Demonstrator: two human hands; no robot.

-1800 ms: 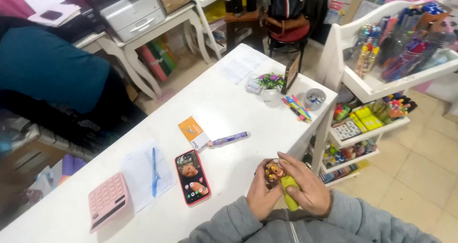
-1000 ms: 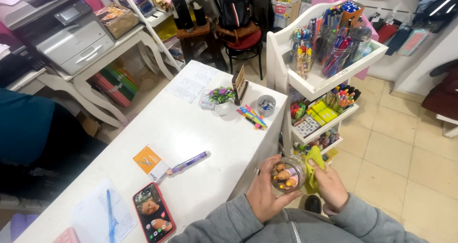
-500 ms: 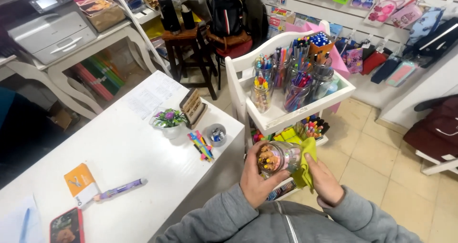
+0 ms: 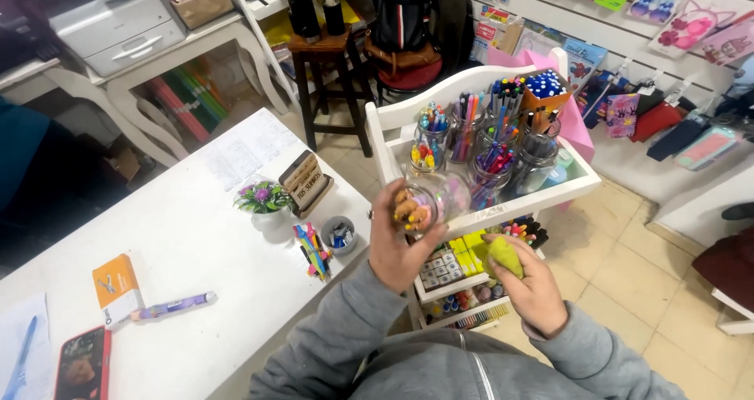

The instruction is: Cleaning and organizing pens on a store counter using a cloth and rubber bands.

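Head view: left hand [image 4: 397,247] grips glass jar [image 4: 428,202] beside crowded shelf [image 4: 577,189]; right hand [image 4: 534,286] clutches yellow cloth [image 4: 504,256].

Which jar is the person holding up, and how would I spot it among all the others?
Start at the white wooden shelf stand right of the white table; its top tray is crowded with clear glass jars of upright pens. Just in front of that tray, the left hand holds a small clear glass jar tipped on its side. Unlike the standing jars, it is lifted and holds short orange pieces.
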